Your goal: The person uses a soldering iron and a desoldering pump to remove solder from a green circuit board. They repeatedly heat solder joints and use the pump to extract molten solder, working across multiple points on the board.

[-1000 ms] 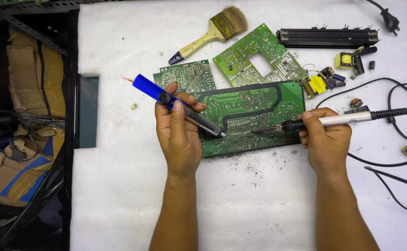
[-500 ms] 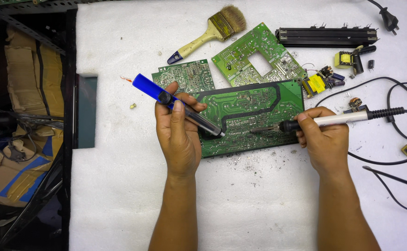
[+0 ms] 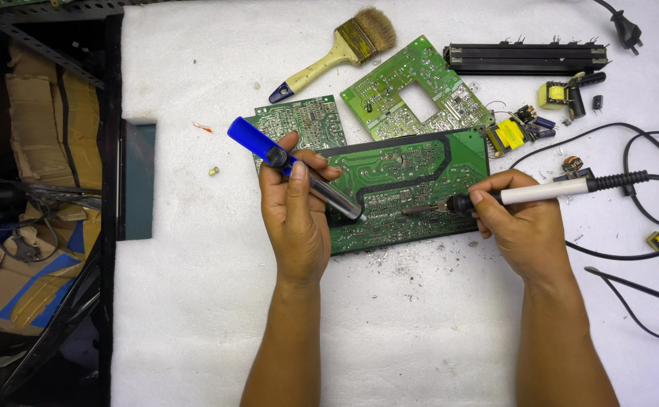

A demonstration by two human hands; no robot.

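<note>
On the white work surface (image 3: pixel 216 301), a large green circuit board (image 3: pixel 408 185) lies solder-side up, and both of the person's hands work over it. The left hand (image 3: pixel 295 218) is closed around a desoldering pump (image 3: pixel 292 167) with a blue plunger end and a dark metallic barrel; the thumb lies along the barrel, and the pump slants down to the right so that its tip meets the board near the middle. The right hand (image 3: pixel 521 226) grips a soldering iron (image 3: pixel 529 194) by its white handle (pen-fashion, fingers pinched near the black collar), the metal tip pointing left and resting on the board just beside the pump's tip. The iron's black cable (image 3: pixel 646 226) loops away across the right side of the surface.

Behind the large board lie two smaller green boards: one (image 3: pixel 303 120) partly tucked under its left corner, the other (image 3: pixel 412 90) with a square cut-out. A paintbrush (image 3: pixel 337 53) with a cream handle lies farther back, and a long black component (image 3: pixel 525 59) lies at the top right. Loose parts, among them a yellow-wound coil (image 3: pixel 506 136), sit near the board's right end. Dark crumbs of debris (image 3: pixel 405 264) speckle the surface along the board's near edge.
</note>
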